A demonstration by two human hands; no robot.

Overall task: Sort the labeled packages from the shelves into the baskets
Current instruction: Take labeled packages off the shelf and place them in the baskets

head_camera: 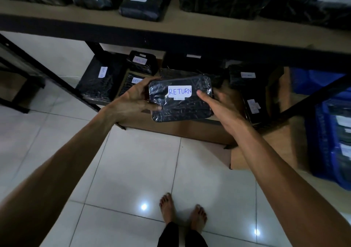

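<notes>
Standing barefoot on white floor tiles (133,171), a person holds a black wrapped package (180,99) out in front, its white "RETURN" label (179,91) facing up. Their left hand (135,97) grips its left edge, thumb on top; their right hand (218,104) clasps its right side, thumb pressed by the label. Beyond lie a cardboard box (190,129), a blue basket (330,133) and an upper shelf (171,28) of more packages.
</notes>
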